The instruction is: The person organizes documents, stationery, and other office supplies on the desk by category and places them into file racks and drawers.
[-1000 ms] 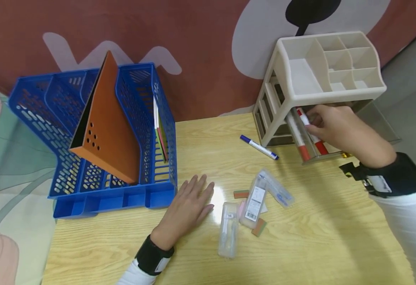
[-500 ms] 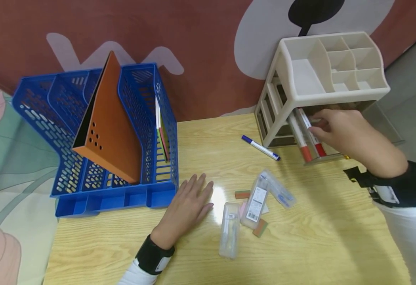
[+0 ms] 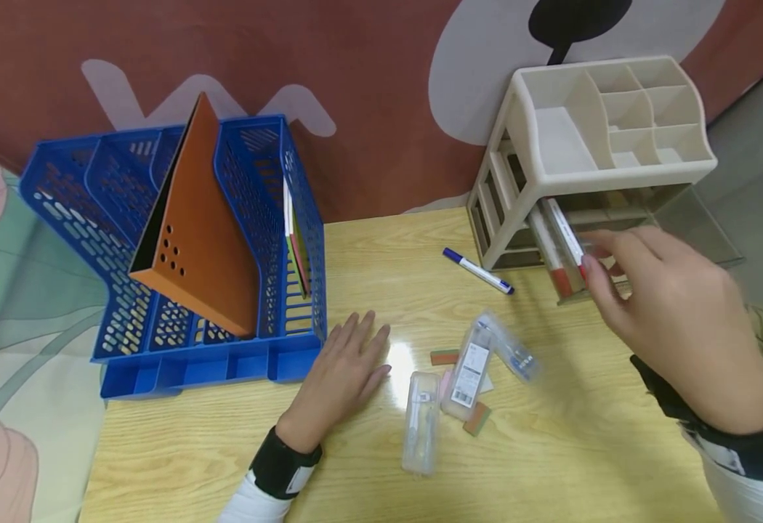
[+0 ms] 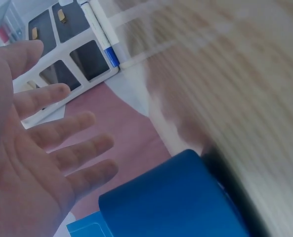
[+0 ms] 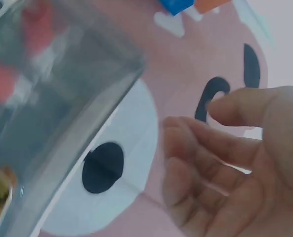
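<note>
"What are the fingers doing out there?"

"On the right hand [image 3: 689, 319], at three o'clock in my head view, they're curving loosely and gripping nothing. Just inward, a red-and-white marker [image 3: 565, 229] is lying in the clear drawer [image 3: 705, 225]. A second red end [image 3: 561, 282] is showing through the wall; I can't tell whether it's another marker or a reflection. The left hand [image 3: 336, 385], at seven, is spreading its fingers, holding nothing."

"How far along are we?"

"I'm judging it part-done. That marker is lying inside, and an orange folder [image 3: 208, 247] and thin booklets [image 3: 295, 247] are standing in the blue rack [image 3: 293, 367] at nine. The drawer is standing open under the cream organiser [image 3: 623, 177] at two, and a blue-and-white marker [image 3: 478, 271] is lying loose on the desk [image 3: 381, 283] at three, nearer centre."

"Anything in the way?"

"The right hand is hiding part of the drawer front. Three clear cases [image 3: 419, 421] are lying between four and six, the middle one overlapping its neighbour and covering some small pieces."
</note>
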`<state>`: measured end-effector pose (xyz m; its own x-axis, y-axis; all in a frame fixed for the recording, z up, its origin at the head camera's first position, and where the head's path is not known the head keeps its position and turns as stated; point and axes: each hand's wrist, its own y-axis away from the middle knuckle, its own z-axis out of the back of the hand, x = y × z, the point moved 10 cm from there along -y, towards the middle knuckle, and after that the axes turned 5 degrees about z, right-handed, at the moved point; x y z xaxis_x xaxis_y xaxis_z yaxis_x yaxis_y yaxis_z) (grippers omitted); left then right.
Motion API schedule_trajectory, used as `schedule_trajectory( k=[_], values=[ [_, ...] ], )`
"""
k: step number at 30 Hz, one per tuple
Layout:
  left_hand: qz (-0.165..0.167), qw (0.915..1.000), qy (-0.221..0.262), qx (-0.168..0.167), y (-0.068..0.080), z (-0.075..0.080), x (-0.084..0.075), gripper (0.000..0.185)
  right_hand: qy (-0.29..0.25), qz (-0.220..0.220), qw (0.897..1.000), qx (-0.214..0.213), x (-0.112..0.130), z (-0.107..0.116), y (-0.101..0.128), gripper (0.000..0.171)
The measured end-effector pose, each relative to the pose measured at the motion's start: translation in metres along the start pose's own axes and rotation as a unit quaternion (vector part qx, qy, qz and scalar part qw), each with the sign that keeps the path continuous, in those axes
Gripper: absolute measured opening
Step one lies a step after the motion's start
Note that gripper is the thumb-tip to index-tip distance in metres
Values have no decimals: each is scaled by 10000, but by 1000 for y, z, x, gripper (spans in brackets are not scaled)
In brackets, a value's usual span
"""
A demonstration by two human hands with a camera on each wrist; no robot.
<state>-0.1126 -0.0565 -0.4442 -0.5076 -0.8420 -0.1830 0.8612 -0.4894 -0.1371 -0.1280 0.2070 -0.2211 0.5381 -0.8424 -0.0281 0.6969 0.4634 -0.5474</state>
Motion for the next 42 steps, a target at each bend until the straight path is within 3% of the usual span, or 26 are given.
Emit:
schedule_trajectory(
  k=[5,8,19,24,32,42],
  values=[
    [15,10000,10,-21,-4,0,1,58,-540,342,9973,-371,29,-8,5,43],
    [65,10000,-9,7,-7,-1,1,58,-852,409,9950,-310,41,-20,10,43],
    [134,9997,152,-131,-22,3,-1,59,-1744,418,9827,456,61,-81,34,53],
    [161,9997,126,-92,-29,-2,-2,60,-1883,225,9782,844,59,-110,43,29],
    [66,10000,53,-53,-44,-5,-8,58,-1807,-341,9753,1228,30,-151,55,31],
    [-56,9998,-85,197,-66,-11,-16,59,-1804,-905,9648,1687,2,-174,71,36]
  ],
)
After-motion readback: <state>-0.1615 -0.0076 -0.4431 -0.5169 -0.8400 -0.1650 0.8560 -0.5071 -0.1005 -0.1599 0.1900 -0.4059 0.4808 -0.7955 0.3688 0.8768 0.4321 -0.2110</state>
